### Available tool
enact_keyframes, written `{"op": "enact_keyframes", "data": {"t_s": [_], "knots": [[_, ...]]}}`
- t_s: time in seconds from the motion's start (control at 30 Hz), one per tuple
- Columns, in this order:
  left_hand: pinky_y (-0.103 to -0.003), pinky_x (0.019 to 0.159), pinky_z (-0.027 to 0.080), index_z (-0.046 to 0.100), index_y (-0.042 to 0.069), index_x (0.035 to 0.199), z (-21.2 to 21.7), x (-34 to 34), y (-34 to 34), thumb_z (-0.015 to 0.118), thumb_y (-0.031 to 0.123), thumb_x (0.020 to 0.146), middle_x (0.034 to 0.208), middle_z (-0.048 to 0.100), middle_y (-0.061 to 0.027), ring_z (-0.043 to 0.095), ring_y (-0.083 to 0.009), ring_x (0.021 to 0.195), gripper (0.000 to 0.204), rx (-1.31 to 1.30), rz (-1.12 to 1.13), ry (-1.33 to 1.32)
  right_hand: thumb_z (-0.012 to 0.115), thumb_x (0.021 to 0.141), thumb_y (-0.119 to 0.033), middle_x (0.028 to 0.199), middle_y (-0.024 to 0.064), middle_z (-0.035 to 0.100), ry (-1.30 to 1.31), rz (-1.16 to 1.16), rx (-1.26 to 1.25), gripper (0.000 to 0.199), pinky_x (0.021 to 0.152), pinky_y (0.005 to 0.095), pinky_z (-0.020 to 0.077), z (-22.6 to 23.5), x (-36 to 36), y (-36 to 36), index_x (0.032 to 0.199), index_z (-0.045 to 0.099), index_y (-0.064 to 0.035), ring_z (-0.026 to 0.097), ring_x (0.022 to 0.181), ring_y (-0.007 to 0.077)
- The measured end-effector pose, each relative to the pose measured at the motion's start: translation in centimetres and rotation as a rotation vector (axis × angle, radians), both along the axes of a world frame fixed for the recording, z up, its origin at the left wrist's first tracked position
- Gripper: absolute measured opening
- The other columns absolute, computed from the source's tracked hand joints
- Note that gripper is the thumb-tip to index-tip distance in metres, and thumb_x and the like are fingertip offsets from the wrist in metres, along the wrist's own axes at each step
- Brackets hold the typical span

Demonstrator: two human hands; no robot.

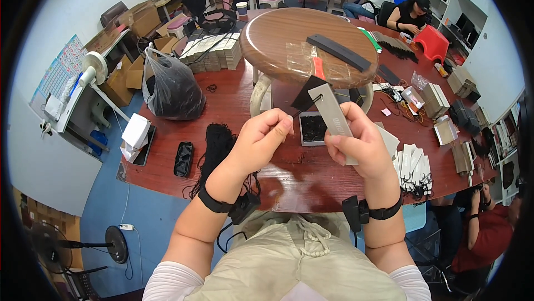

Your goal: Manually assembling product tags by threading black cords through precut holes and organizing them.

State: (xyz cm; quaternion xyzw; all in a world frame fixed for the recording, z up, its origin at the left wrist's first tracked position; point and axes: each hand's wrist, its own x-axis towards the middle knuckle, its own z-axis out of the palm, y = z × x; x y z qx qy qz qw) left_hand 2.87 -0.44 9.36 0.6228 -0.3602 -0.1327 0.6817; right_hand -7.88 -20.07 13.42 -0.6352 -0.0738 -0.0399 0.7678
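Note:
Between the thumb and fingers of my right hand (364,141) is a long grey hang tag (331,110), held upright with its punched end up. A thin black cord (303,107) runs from the tag's hole toward my left hand (260,141), whose fingertips are pinched on it. Just beyond the tag, a small white box (312,140) contains tiny black pieces. A heap of black cords (218,144) lies left of my left wrist. Finished-looking tags with black cords (413,167) are fanned out at the right of my right hand.
A round wooden stool (267,34) stands on the red table (167,162), bearing a black strip (338,52) and an orange-handled tool (317,68). Leftward are a plastic bag (173,87) of black material and a black tray (183,159). Several people work around; one in red (484,234) sits right.

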Motion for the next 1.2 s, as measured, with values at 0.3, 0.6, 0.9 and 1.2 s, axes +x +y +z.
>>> {"op": "enact_keyframes", "data": {"t_s": [0.3, 0.6, 0.9, 1.2], "knots": [[-0.021, 0.062, 0.038, 0.058, 0.002, 0.08, 1.7, -1.2, 1.0, 0.053, 0.02, 0.095, 0.073, 0.054, 0.0032, 0.045, -0.0048, 0.069, 0.023, 0.12, -0.091, -0.012, 0.066, 0.075, -0.009, 0.084, 0.0158, 0.061, -0.641, -0.279, -1.007, 0.039, 0.065, 0.0377, 0.0487, -1.1, 0.2, 0.6, 0.113, 0.058, -0.0034, 0.059, 0.072, 0.0337], [-0.021, 0.059, 0.036, 0.058, 0.002, 0.085, 1.5, -1.9, 1.2, 0.05, 0.017, 0.096, 0.069, 0.049, 0.0048, 0.041, -0.005, 0.065, 0.02, 0.071, -0.207, 0.146, 0.062, 0.089, -0.012, 0.083, 0.0034, 0.065, -0.133, -0.216, -0.117, 0.013, 0.064, 0.0215, 0.0493, 0.7, 2.6, 2.5, 0.094, 0.063, 0.0001, 0.061, 0.07, 0.0078], [-0.019, 0.053, 0.034, 0.061, 0.001, 0.092, -0.2, -1.7, 3.2, 0.051, 0.011, 0.094, 0.069, 0.05, 0.0045, 0.04, -0.0033, 0.059, 0.014, 0.148, -0.198, 0.193, 0.054, 0.092, -0.013, 0.078, 0.0027, 0.06, -0.263, -0.188, 0.099, 0.014, 0.052, 0.0212, 0.0407, 0.1, 2.6, 1.9, 0.086, 0.057, -0.0006, 0.05, 0.059, 0.0058], [-0.02, 0.048, 0.042, 0.054, 0.001, 0.088, -0.7, -1.8, 3.3, 0.06, 0.001, 0.086, 0.072, 0.065, -0.0094, 0.054, -0.0075, 0.053, 0.006, -0.043, -0.121, 0.408, 0.041, 0.09, -0.009, 0.07, 0.0117, 0.059, -0.077, 0.646, 0.793, 0.033, 0.044, 0.0241, 0.0347, -1.4, 3.0, -0.4, 0.117, 0.053, 0.0055, 0.046, 0.05, 0.0128]]}}
